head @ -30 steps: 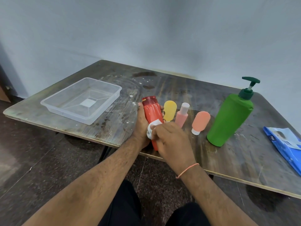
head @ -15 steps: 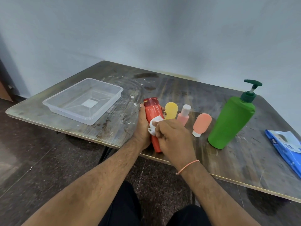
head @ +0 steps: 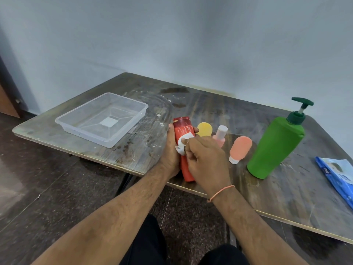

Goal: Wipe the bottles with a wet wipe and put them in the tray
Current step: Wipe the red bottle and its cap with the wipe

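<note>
Red bottle (head: 183,134) held upright at the near edge of the table (head: 210,109), base seemingly just at or past the lip. Gripped around the body by the left hand (head: 170,157), fingers curled behind it. Folded wet wipe (head: 182,144) pressed against the front of it, pinched in the curled fingers of the right hand (head: 207,159).

Likely slip: wet plastic turning slick under the wipe, sliding down through the left-hand grip and dropping off the table edge to the floor. Worse if rubbed hard downward.

Just behind, 3 small bottles close together: a yellow bottle (head: 204,129), a pink bottle (head: 220,135), and an orange bottle (head: 239,149) tilted on its white cap. Easily knocked over by the right knuckles or wrist on a wide wiping stroke. Green pump bottle (head: 276,148) further right, leaning, tall enough to tip if bumped.

Clear tray (head: 103,134) well apart to the left, nothing in it yet; light, probably prone to skidding if a bottle is dropped in rather than set down. Blue wipes pack (head: 336,175) at the far right edge.
</note>
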